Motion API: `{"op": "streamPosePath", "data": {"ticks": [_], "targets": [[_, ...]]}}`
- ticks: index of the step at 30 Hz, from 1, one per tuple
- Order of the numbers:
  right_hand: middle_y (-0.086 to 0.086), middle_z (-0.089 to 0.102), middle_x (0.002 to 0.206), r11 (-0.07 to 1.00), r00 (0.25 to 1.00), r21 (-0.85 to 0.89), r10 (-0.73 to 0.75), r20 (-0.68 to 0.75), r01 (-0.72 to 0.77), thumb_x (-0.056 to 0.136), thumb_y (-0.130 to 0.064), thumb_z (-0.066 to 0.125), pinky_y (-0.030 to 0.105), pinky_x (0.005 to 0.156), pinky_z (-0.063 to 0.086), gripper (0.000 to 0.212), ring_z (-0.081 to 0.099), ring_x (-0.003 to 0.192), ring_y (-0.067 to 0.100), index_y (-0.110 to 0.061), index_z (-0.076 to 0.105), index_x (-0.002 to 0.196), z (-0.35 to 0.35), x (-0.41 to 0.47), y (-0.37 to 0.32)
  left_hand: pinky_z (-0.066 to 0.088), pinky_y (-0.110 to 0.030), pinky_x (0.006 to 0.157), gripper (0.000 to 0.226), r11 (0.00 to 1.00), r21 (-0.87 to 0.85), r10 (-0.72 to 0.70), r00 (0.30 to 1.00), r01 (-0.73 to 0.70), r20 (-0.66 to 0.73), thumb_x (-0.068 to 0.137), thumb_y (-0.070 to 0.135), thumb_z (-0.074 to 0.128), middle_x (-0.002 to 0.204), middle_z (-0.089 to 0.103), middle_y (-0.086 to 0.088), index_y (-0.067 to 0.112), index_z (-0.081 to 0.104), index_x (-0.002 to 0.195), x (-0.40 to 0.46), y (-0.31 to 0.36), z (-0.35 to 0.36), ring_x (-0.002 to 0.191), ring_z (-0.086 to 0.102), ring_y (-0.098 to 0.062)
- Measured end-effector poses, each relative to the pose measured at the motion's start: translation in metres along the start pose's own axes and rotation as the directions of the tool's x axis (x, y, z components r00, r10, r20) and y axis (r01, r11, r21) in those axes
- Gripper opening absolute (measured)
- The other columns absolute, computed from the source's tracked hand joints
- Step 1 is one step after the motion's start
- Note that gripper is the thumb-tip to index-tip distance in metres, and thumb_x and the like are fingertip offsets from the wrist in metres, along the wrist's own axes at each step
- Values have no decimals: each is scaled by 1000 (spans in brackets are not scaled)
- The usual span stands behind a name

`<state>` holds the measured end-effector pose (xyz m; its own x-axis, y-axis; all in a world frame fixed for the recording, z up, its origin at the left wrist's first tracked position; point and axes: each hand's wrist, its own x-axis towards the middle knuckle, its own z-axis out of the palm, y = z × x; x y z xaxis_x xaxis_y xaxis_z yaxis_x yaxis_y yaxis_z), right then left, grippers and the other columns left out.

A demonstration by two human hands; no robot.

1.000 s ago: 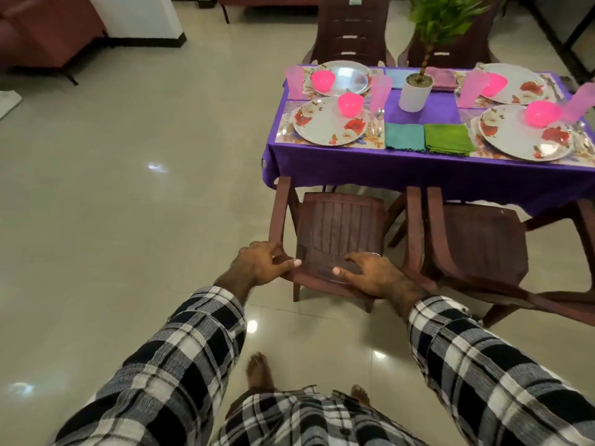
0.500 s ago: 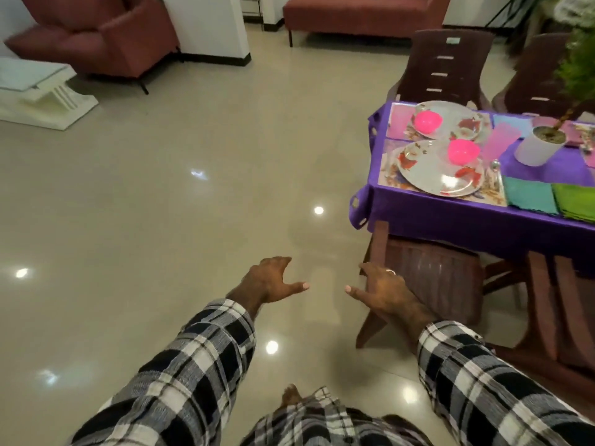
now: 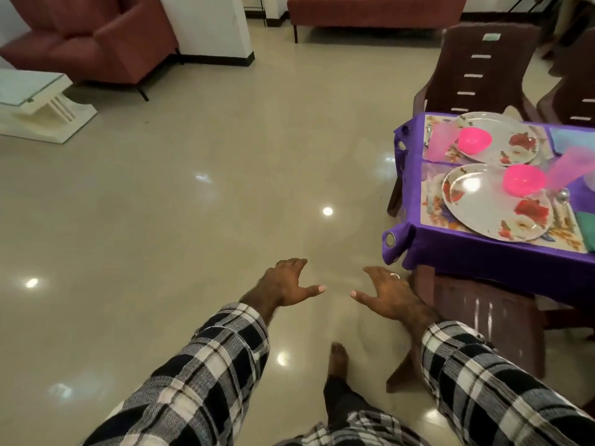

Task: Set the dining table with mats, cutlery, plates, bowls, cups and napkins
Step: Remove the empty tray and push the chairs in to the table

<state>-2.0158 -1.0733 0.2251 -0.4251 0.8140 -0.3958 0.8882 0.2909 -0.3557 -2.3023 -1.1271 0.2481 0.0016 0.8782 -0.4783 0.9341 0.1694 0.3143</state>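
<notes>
- The left hand [image 3: 285, 284] hung palm down at the end of an outstretched arm, empty, fingers loosely spread and thumb pointing inward.
- The right hand [image 3: 384, 292] mirrored it, empty, fingers relaxed, thumb pointing toward the left, a ring on one finger.
- Both forearms wore black-and-white checked sleeves.
- One bare foot [image 3: 338, 358] showed below.

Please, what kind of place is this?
Probably a home's combined living and dining room: a laid dining table with plastic chairs, a red armchair, and a shiny tiled floor.
</notes>
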Motion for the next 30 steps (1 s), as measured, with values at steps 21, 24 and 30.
{"op": "streamPosePath", "data": {"ticks": [21, 24, 30], "targets": [[10, 29, 169, 987, 978, 20, 159, -137, -158, 88, -86, 44, 54, 120, 32, 96, 30, 155, 31, -25, 28, 161, -155, 385, -35, 34, -52, 123, 101, 990, 46, 137, 990, -135, -29, 89, 88, 49, 171, 34, 0, 24, 31, 165, 374, -102, -254, 156, 30, -26], [11, 31, 168, 977, 962, 58, 214, -171, -207, 82, -95, 33, 52, 120, 33, 106, 32, 154, 31, -24, 29, 161, -174, 424, -42, 34, -53, 123, 102, 970, 104, 218, 976, -219, 15, 89, 88, 48, 171, 34, -2, 23, 31, 165, 423, -111, -296, 156, 31, -26], [9, 27, 170, 953, 940, 104, 300, -163, -286, 89, -85, 43, 51, 121, 32, 96, 30, 155, 30, -25, 24, 162, -212, 495, -30, 34, -52, 123, 100, 940, 154, 299, 953, -304, 57, 90, 87, 48, 171, 33, -2, 23, 31, 164, 528, -101, -366, 156, 31, -26]]}}
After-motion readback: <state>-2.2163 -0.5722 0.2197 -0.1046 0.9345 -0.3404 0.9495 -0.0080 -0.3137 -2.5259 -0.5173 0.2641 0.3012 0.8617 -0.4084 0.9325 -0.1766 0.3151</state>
